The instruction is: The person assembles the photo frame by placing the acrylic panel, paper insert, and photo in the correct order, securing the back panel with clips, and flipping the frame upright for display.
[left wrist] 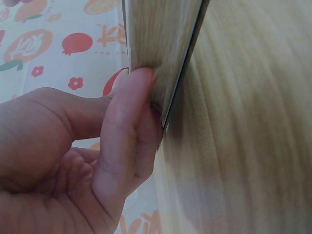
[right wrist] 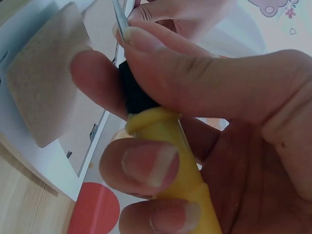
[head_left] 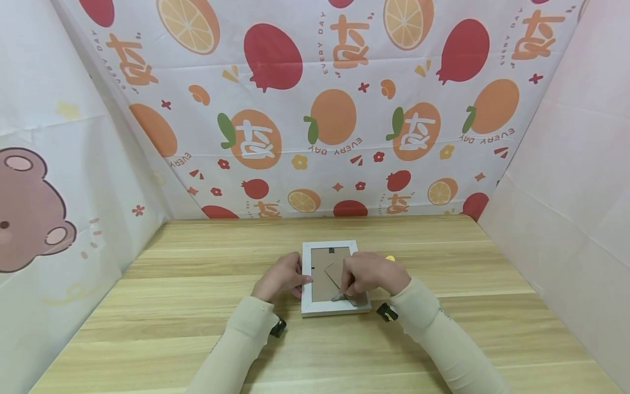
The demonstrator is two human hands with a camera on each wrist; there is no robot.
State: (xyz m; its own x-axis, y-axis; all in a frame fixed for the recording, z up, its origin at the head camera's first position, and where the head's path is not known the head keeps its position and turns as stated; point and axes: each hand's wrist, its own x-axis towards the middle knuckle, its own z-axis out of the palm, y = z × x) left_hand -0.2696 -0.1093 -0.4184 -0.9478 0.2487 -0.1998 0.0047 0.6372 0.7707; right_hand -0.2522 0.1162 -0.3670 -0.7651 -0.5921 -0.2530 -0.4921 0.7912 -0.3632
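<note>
A white picture frame (head_left: 320, 307) lies back side up on the table, showing its brown backing board (head_left: 320, 287) and a raised stand flap (right wrist: 46, 80). My left hand (head_left: 284, 275) grips the frame's left edge, thumb on the border. In the left wrist view, its curled fingers touch the frame's side (left wrist: 163, 34). My right hand (head_left: 371, 272) holds a yellow-handled screwdriver (right wrist: 190, 178) with a black collar and thin metal tip. Over the frame's lower inner edge, the tip points down; whether it touches there I cannot tell.
The wood-grain table (head_left: 197, 339) extends around the frame on all sides. A fruit-printed cloth (head_left: 305, 71) hangs behind it, and pale cloths stand at left and right. Black buckles (head_left: 279, 327) sit at both wrists.
</note>
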